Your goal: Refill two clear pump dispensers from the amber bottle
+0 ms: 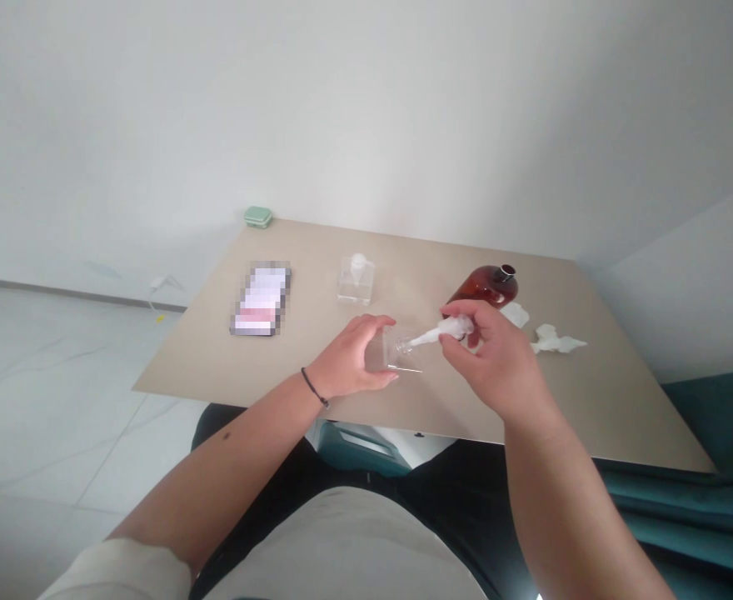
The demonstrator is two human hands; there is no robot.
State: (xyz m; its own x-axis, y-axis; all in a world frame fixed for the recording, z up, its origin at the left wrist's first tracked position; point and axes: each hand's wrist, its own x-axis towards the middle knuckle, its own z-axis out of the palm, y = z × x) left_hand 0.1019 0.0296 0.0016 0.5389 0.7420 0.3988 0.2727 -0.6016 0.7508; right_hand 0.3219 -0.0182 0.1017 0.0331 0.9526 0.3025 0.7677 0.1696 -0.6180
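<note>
My left hand [357, 358] is closed around the side of a clear square bottle [393, 352], which looks tilted toward the right. Its open neck faces my right hand [495, 354], which pinches a white pump head [454, 327]. The narrow white stem of that pump points left, with its tip at the bottle's neck; whether it is inside the neck I cannot tell. A brown bottle [482, 287] without a cap is just beyond my right hand, its lower part hidden by the fingers.
Behind my left hand stands another clear square bottle [356, 282] with a white top. A phone [261, 300] with a blurred screen lies at the left of the beige table [591, 392]. A small green case [257, 217] sits at the back left corner. Crumpled tissue [557, 340] lies at right.
</note>
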